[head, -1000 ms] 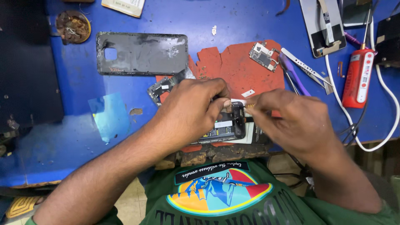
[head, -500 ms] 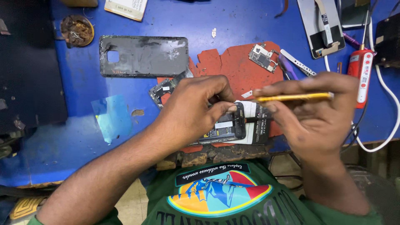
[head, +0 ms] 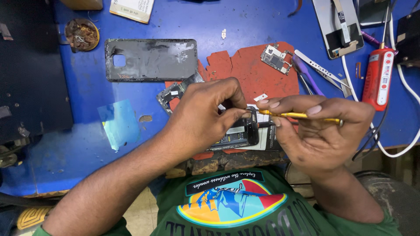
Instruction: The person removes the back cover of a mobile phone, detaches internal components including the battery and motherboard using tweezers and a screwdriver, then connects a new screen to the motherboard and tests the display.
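Two hands: both are at work over the opened phone (head: 238,133) in the middle of the blue table (head: 262,22).
Left hand (head: 205,116): fingers curled and pinched on the top edge of the phone — it holds the phone down on the red mat (head: 253,70).
Right hand (head: 319,131): fingers pressed together around a thin yellow tool (head: 297,115), with the tip pointing at 9 o'clock, right at the phone's top edge.
What changed: a second ago the right hand was low on the phone with no tool showing — now the yellow tool is up and aimed at the phone, so the poking or prying part looks about to begin.
Grey back cover (head: 151,59): lies flat at 11 o'clock from the hands, well apart.
Small circuit board (head: 275,57): sits on the mat at 1 o'clock.
Red tool (head: 378,78): rests at 2 o'clock, near the white cable (head: 407,87).
Silver tweezers (head: 321,72): between the board and the red tool.
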